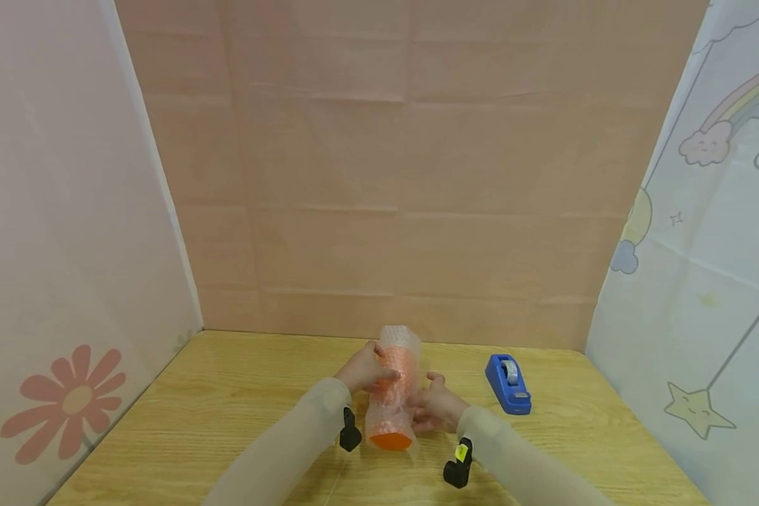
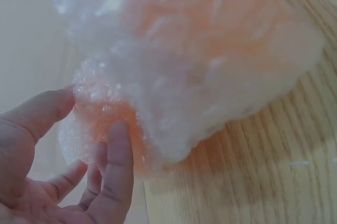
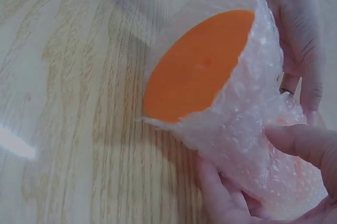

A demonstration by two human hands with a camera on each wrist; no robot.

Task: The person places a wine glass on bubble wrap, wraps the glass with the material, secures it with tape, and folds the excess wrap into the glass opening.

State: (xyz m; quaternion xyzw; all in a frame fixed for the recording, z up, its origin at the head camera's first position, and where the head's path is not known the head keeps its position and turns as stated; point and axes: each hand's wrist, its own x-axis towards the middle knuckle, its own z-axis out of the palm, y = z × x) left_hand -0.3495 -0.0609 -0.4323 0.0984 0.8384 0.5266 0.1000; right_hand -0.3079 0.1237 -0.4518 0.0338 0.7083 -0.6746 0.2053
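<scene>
A: Standing right here, biggest thing going is the pinkish-tan backdrop (image 1: 411,161), then the wood-grain worktop (image 1: 247,393).

B: Next size down, the orange bundle (image 1: 405,362) in bubble wrap (image 3: 258,71). It's mid-worktop, bare orange end (image 3: 200,69) on the near side. Can't tell if it's lifted slightly.

A: Who's got it?

B: Left grip (image 1: 363,367) is curled round the far half; right grip (image 1: 439,405) pinches the bubble wrap closer to the orange end.

A: So what could go wrong?

B: imo, the bubble wrap springing loose. I can't see any tape on it, so one slack finger might do it. Also that end's uncovered, so a knock would land straight on it.

A: And the blue tape dispenser (image 1: 506,395) sits apart, off to the right. Reaching for its little tape roll (image 1: 511,372) would leave one grip doing everything, probably prime slipping time.
</scene>
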